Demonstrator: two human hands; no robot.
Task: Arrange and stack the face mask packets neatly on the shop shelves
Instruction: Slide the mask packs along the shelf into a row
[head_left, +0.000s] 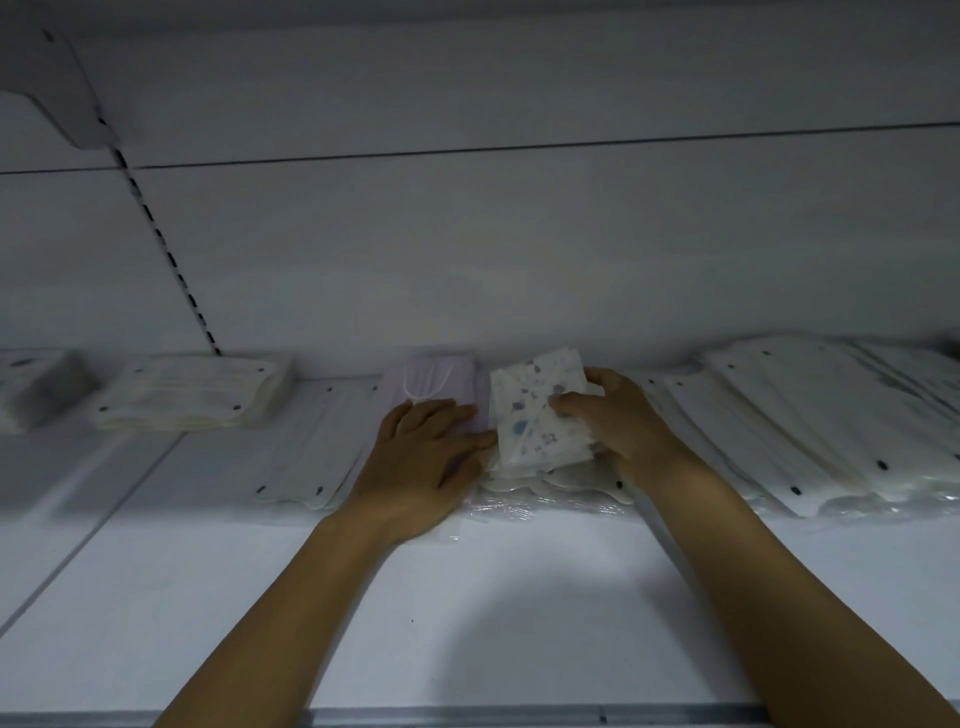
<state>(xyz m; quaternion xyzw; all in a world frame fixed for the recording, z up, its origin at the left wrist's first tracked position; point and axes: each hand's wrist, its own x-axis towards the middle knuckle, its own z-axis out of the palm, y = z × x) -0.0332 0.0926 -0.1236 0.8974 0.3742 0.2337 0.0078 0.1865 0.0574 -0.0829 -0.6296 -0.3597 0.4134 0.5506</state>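
Fingers of the right hand pinch the patterned packet; left hand lies flat on the lilac packet.

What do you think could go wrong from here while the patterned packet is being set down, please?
The patterned packet, gripped by the right hand, sits tilted on an uneven pile and may slide off. The left hand, pressing flat on the lilac packet, might push it askew.
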